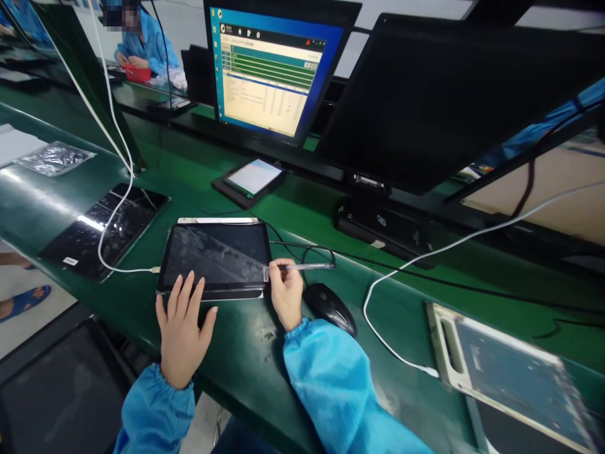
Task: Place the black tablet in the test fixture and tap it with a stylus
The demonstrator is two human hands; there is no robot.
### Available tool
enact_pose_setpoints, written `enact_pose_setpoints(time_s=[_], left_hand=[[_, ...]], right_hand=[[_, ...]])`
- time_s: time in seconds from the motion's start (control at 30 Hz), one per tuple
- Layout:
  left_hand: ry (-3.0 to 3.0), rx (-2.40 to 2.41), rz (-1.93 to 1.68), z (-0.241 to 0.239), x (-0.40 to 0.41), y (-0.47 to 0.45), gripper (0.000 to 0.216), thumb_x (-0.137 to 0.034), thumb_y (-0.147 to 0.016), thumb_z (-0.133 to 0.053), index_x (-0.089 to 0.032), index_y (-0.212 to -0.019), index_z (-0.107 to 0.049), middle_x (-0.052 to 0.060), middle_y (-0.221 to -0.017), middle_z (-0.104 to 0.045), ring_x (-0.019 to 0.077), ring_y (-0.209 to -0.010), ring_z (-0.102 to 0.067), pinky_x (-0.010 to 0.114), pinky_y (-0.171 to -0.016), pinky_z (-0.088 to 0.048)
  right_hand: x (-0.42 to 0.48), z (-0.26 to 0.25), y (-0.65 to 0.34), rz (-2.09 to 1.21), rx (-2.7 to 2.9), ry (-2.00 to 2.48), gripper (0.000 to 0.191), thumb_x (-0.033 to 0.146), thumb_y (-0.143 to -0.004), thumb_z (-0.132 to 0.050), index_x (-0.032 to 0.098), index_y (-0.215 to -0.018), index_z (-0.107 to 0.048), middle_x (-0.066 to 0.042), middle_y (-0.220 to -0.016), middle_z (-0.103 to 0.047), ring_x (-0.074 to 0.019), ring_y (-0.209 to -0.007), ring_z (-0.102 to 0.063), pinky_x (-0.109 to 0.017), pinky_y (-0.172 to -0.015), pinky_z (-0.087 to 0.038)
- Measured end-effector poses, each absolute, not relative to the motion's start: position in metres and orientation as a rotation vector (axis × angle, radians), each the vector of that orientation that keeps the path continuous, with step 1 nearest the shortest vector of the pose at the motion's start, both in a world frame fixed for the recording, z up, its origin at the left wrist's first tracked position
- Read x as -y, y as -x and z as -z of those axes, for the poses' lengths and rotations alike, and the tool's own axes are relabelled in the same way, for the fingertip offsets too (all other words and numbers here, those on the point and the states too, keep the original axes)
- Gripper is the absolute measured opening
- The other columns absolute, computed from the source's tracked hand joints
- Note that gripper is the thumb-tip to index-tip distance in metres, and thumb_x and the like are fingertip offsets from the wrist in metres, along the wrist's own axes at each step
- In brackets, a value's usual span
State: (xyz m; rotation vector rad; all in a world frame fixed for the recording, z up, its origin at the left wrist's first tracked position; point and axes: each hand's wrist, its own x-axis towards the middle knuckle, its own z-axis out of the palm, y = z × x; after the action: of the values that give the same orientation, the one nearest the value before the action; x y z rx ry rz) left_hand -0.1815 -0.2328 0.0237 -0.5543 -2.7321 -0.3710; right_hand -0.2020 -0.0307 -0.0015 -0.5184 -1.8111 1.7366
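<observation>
A dark-screened tablet (217, 252) lies on the green bench in front of me, its glass smudged, with a pale strip along its far edge. My left hand (184, 334) rests with fingers spread over its near left edge. Between the fingers of my right hand (286, 291) is a slim clear pen (309, 267), pointing right. That hand is at the tablet's lower right corner, beside a small pale label (266, 274). A white cable (130, 271) plugs into the tablet's left side. Just right of my right hand sits a black mouse (331, 308).
A glossy black panel (106, 227) lies at left. Behind stand a lit monitor (274, 75) and a dark screen (454, 94). A small device (255, 176) shows a bright display. A framed tablet (510, 359) with a white cable is at right. Another person (146, 44) sits across, by a red container (138, 73).
</observation>
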Motion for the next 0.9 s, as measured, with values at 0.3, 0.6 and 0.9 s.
enact_pose_setpoints(time_s=[0.3,0.6,0.9], left_hand=[[0.546,2.731,0.413,-0.022,0.232,0.181,0.05,-0.037,-0.096,-0.044,-0.021,-0.143,-0.039,0.011,-0.15,-0.041,0.0317,-0.142,-0.028,0.059,-0.117,-0.011],[0.457,2.575,0.373,-0.037,0.3,0.229,0.042,-0.026,-0.097,-0.033,-0.014,-0.133,-0.049,0.018,-0.144,-0.047,0.0351,-0.135,-0.041,0.062,-0.11,-0.026],[1.219,2.609,0.164,-0.06,0.363,0.341,0.025,-0.037,-0.088,-0.047,-0.024,-0.092,-0.067,0.005,-0.094,-0.074,0.0242,-0.09,-0.071,0.036,-0.082,-0.058]], right_hand=[[0.028,0.002,0.201,-1.57,1.702,0.612,0.018,0.036,-0.087,-0.05,0.02,-0.082,-0.052,0.001,-0.074,-0.055,-0.0143,-0.068,-0.053,-0.026,-0.064,-0.043],[0.04,0.0,0.195,-1.366,1.911,0.241,0.025,0.022,-0.098,-0.035,0.021,-0.111,-0.057,-0.003,-0.08,-0.07,-0.0164,-0.072,-0.064,-0.03,-0.07,-0.049],[0.052,-0.009,0.204,-0.852,2.262,-0.324,0.026,0.038,-0.091,-0.061,0.019,-0.107,-0.06,-0.012,-0.12,-0.066,-0.0269,-0.118,-0.056,-0.04,-0.094,-0.042]])
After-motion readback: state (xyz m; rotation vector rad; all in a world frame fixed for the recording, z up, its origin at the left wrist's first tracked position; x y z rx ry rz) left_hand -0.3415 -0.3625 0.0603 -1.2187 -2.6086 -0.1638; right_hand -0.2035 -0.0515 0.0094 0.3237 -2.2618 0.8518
